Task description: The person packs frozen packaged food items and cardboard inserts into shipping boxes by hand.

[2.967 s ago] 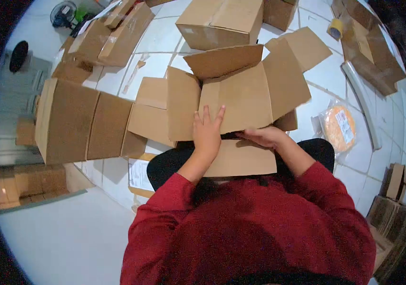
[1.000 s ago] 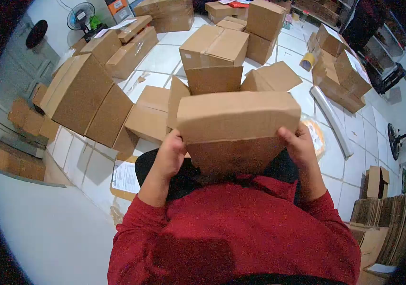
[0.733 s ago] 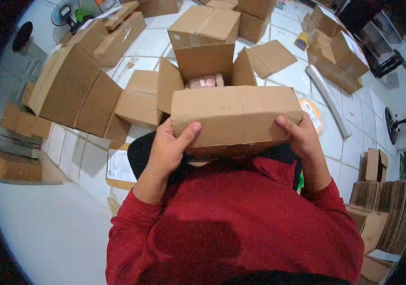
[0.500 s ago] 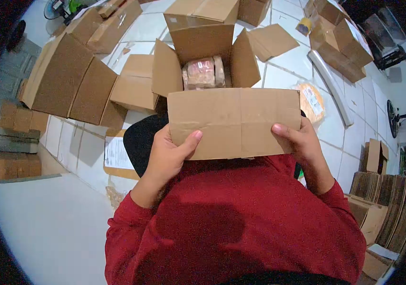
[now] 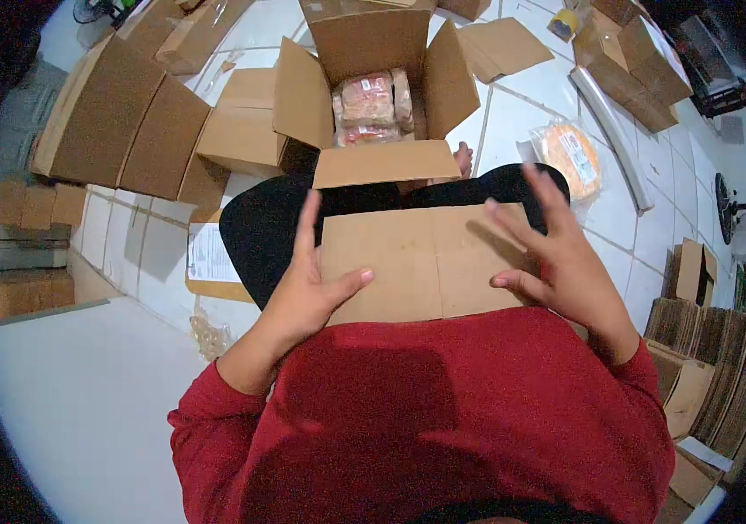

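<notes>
A flat piece of cardboard (image 5: 399,262) with a crease down its middle lies across my lap, against the red top. At its left edge my left hand (image 5: 312,293) is open, thumb over the cardboard and fingers stretched upward. My right hand (image 5: 556,249) is open at the right edge, fingers spread and partly raised above it. In front of my legs stands an open cardboard box (image 5: 299,96) with its flaps out. Plastic-wrapped packs (image 5: 366,100) with red and white labels sit inside it.
A round wrapped orange pack (image 5: 565,162) and a long pale tube (image 5: 609,140) lie on the tiled floor to the right. Cartons (image 5: 102,122) stand at the left. Flattened cardboard (image 5: 705,358) is stacked at the lower right. A labelled envelope (image 5: 211,253) lies beside my left leg.
The cardboard has come down toward me onto my lap. Both hands have loosened from its edges and their fingers have spread. The open box's near flap and my legs now show.
</notes>
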A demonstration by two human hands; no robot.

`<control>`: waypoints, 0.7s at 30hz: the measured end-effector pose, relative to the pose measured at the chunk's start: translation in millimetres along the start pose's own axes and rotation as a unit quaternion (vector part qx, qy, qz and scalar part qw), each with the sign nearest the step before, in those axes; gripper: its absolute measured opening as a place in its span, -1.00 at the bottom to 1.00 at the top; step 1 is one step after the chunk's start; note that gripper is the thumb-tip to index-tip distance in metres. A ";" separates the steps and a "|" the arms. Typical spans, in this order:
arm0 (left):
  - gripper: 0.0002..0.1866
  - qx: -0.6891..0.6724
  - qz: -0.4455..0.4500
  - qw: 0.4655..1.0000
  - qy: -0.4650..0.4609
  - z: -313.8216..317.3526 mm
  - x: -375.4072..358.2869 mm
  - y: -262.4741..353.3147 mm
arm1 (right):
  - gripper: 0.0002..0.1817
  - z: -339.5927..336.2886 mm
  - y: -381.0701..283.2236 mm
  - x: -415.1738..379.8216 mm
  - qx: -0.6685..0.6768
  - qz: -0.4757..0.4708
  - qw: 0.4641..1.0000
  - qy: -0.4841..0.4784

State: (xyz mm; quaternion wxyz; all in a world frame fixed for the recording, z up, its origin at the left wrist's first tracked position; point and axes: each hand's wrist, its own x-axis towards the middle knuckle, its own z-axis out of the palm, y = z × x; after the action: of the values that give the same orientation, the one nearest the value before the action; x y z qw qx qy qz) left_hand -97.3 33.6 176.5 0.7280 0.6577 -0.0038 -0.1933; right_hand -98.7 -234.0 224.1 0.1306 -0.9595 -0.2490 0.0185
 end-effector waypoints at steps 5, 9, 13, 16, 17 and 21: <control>-0.42 0.388 -0.071 0.913 -0.102 -10.6 -6.7 11.9 | -0.33 7.1 6.8 7.1 0.091 -0.153 0.970 -0.167; -0.36 0.693 0.136 0.702 -0.094 -15.0 -11.5 13.6 | -0.31 1.3 8.3 18.9 0.157 -0.148 0.919 -0.331; -0.38 0.592 0.116 0.720 -0.343 -22.8 3.9 7.6 | -0.25 7.4 13.5 23.1 0.134 -0.308 0.896 -0.291; -0.39 0.511 0.010 0.733 -0.449 -28.4 9.7 -3.1 | -0.25 9.4 11.6 28.3 0.149 -0.297 0.873 -0.356; -0.39 0.512 0.012 0.733 -0.447 -27.8 11.0 -1.2 | -0.26 9.7 11.3 29.5 0.178 -0.259 0.858 -0.406; -0.43 0.493 -0.005 0.714 -0.497 -29.6 21.0 4.8 | -0.34 10.8 9.6 34.8 0.189 -0.253 0.861 -0.398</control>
State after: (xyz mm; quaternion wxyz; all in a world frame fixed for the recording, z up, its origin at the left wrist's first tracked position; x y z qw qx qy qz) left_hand -68.9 56.2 172.0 0.1931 0.7324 -0.4565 -0.4668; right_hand -64.8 -222.7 212.2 0.1993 -0.7312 -0.5056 0.4122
